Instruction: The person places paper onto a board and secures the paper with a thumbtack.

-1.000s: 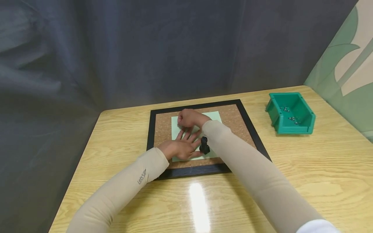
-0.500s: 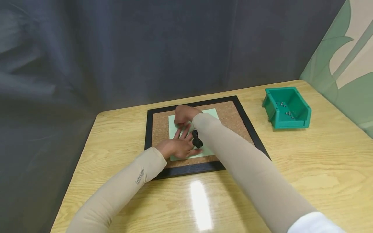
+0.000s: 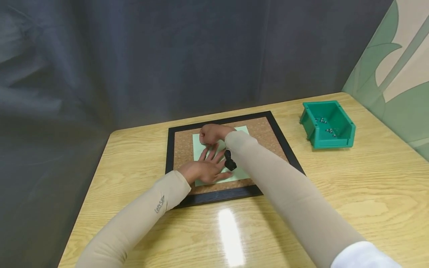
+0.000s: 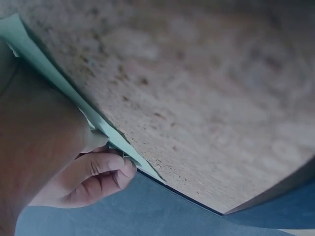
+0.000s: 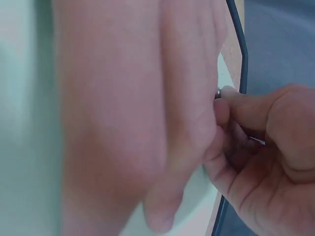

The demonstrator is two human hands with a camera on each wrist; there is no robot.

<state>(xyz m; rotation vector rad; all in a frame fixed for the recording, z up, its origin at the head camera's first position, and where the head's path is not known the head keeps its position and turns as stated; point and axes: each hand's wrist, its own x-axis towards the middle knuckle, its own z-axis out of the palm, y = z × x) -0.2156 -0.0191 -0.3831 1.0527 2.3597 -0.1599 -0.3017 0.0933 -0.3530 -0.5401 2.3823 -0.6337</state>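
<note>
A sheet of pale green paper (image 3: 197,149) lies on a cork board (image 3: 266,136) with a black frame (image 3: 218,196). My left hand (image 3: 208,171) rests flat on the sheet with its fingers spread. Just beyond those fingertips, at the paper's far left corner, my right hand (image 3: 212,134) has its fingers curled. In the right wrist view, its thumb and finger pinch a small shiny push pin (image 5: 218,93), mostly hidden by the fingertips. The left wrist view shows that pinch right at the edge of the paper (image 4: 81,98), which stands slightly off the cork there.
To the right on the wooden table (image 3: 368,208) stands a green bin (image 3: 333,143) holding several small shiny pieces (image 3: 330,131). A dark curtain (image 3: 187,63) hangs behind the table. A black wrist camera (image 3: 230,163) sits under the right sleeve.
The head view has shifted slightly. My right wrist has turned back and forth a little, with the hand staying at the paper's far left corner. My left hand has stayed flat on the sheet.
</note>
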